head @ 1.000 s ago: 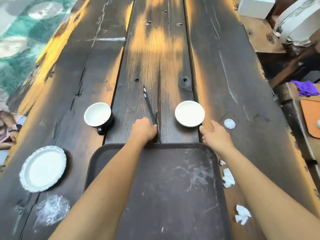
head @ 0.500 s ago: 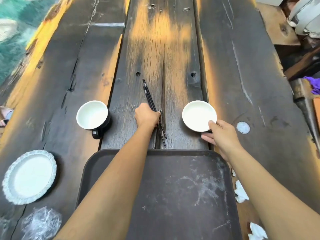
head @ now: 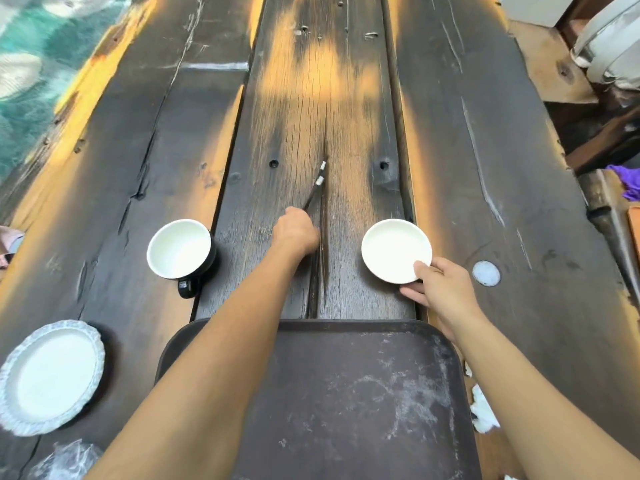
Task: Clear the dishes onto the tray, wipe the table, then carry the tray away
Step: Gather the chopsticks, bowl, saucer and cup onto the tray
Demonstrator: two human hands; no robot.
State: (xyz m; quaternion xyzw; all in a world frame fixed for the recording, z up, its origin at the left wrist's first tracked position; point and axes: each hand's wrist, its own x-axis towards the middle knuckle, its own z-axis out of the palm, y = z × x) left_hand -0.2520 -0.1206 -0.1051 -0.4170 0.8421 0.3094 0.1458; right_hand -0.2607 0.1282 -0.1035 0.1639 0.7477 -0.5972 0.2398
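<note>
A dark brown tray (head: 346, 403) lies on the wooden table (head: 485, 168) right in front of me. Beyond its far edge my left hand (head: 294, 232) grips a pair of black chopsticks (head: 317, 187), whose tips point away and to the right. My right hand (head: 440, 289) pinches the near rim of a small white dish (head: 394, 249), thumb on top and fingers under it. A black cup with a white inside (head: 178, 249) stands left of my left hand. A white scalloped plate (head: 48, 377) sits at the near left.
Crumpled clear plastic (head: 65, 460) lies at the near left corner. White paper scraps (head: 483, 408) lie right of the tray. A pale round spot (head: 486, 273) marks the table right of the dish. A purple cloth (head: 628, 180) rests on a side bench at right.
My left hand closed on the chopsticks and swung their far ends to the right. My right hand reached the white dish and took hold of its near rim.
</note>
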